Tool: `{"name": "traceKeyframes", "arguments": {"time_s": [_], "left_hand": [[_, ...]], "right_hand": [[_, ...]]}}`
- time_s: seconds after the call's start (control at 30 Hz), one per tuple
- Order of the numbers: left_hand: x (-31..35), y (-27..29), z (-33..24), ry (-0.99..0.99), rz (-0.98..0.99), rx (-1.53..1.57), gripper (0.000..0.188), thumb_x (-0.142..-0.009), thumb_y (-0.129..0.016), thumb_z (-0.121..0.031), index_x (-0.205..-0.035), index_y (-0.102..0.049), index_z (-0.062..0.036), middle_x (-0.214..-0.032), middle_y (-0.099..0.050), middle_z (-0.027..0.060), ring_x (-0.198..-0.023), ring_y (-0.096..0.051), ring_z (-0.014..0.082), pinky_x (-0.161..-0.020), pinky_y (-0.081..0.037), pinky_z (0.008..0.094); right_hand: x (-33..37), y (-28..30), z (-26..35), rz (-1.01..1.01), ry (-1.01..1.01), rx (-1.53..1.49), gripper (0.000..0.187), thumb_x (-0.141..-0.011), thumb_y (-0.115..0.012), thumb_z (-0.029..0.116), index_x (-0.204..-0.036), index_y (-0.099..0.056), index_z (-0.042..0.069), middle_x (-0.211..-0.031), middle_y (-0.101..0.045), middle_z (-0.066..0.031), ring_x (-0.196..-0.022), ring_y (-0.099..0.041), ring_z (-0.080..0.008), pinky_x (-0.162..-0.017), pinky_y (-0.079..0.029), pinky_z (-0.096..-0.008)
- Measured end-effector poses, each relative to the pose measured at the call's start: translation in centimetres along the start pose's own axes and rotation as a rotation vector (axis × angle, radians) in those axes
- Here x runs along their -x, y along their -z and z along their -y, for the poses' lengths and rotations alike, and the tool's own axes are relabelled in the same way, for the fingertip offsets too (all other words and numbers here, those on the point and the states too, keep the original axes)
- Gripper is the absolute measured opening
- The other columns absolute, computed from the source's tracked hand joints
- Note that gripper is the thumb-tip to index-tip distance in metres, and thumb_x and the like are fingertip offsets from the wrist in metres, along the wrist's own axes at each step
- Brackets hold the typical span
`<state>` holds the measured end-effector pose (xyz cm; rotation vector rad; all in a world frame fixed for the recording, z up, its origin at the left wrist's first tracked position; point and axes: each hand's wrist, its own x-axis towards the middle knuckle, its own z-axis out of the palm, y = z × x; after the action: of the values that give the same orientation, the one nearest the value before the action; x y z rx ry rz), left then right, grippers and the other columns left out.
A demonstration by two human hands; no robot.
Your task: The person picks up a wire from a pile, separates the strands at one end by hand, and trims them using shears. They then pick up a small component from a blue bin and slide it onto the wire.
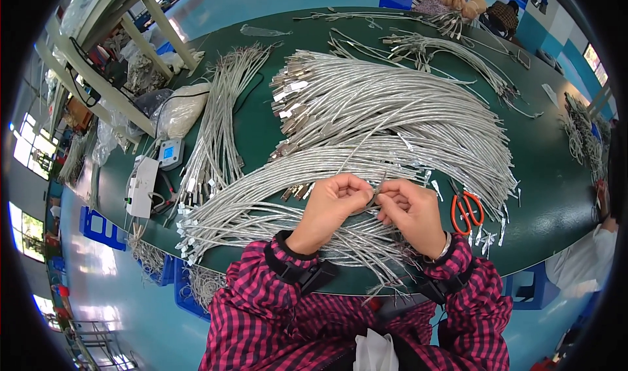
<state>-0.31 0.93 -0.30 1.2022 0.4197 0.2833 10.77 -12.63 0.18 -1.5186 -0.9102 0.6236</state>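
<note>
My left hand (329, 209) and my right hand (413, 215) meet over the near part of the table, thumbs and forefingers pinched together. Between their fingertips is the end of a thin grey cable (375, 199); the fingers hide most of it. Beneath and around both hands lies a bundle of silvery braided cables (275, 175), its cut ends fanning toward the right. Behind it rests a larger pile of the same cables (405, 103), with metal connectors and white tags at its left end. Just right of my right hand are orange-handled cutters (466, 213).
Another cable bundle (226, 109) lies at the left, near a small device with a blue screen (170, 152) and a white box (142, 188). Shelf posts (104, 90) rise at the far left. Across the green table (546, 175), another person's hands (458, 3) handle cables.
</note>
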Motion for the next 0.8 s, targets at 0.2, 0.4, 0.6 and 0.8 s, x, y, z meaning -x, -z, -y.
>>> {"name": "traceKeyframes", "arguments": {"time_s": [0.2,0.4,0.6,0.8], "left_hand": [[-0.1,-0.2,0.6,-0.086,0.033,-0.011,0.007,-0.082,-0.061,0.001,-0.089,-0.061,0.0013,-0.085,-0.063,0.0032,-0.079,-0.058,0.0075,-0.073,-0.047,0.0211],[-0.2,-0.8,0.6,-0.163,0.059,-0.013,0.006,-0.082,-0.061,0.003,-0.088,-0.06,0.0017,-0.086,-0.062,0.0035,-0.078,-0.058,0.0082,-0.073,-0.048,0.0212],[-0.2,-1.1,0.9,-0.214,0.058,-0.006,0.004,-0.082,-0.059,0.003,-0.086,-0.06,0.0013,-0.084,-0.06,0.0029,-0.078,-0.058,0.0092,-0.072,-0.047,0.0217],[-0.1,-0.7,0.4,-0.049,0.018,0.167,0.005,-0.083,-0.058,0.001,-0.087,-0.06,0.0007,-0.084,-0.06,0.0035,-0.077,-0.057,0.0089,-0.07,-0.045,0.0215]], "right_hand": [[0.3,-0.5,-0.5,-0.091,0.152,0.129,0.013,-0.082,-0.06,-0.001,-0.093,-0.06,-0.006,-0.076,-0.065,-0.0123,-0.062,-0.066,-0.0154,-0.053,-0.052,-0.0234],[0.3,-0.8,-0.6,-0.151,0.213,0.158,0.012,-0.082,-0.058,-0.002,-0.093,-0.06,-0.006,-0.077,-0.066,-0.0132,-0.064,-0.067,-0.0164,-0.056,-0.054,-0.0244],[0.4,-0.9,0.0,-0.148,0.168,0.127,0.01,-0.086,-0.052,-0.004,-0.089,-0.059,-0.01,-0.082,-0.066,-0.0129,-0.067,-0.067,-0.0161,-0.059,-0.055,-0.0245],[0.4,-1.0,-0.1,-0.128,0.047,-0.11,0.009,-0.087,-0.052,-0.003,-0.092,-0.058,-0.008,-0.078,-0.066,-0.0127,-0.066,-0.067,-0.0166,-0.057,-0.055,-0.0253]]}}
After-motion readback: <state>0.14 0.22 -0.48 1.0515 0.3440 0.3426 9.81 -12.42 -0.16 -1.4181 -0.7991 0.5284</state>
